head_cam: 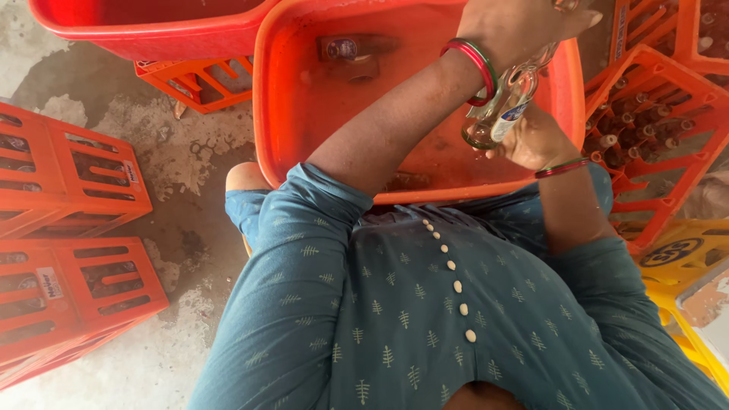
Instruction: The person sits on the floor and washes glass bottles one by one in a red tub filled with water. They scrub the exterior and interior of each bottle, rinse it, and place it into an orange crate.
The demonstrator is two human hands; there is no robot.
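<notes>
both hands grip one clear glass bottle [505, 106] over the orange tub [319, 114]: left hand [524, 23] fingers wrap its neck, right hand [535, 140] fingers close round its base.

Left hand [520, 26] and right hand [535, 140] gripping a clear glass bottle [505, 106] over an orange tub [342, 114], brown bottles lying inside, orange crates [68, 175] on wet floor [175, 152]

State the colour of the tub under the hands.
Orange-red tub, seen best in the head view.
</notes>
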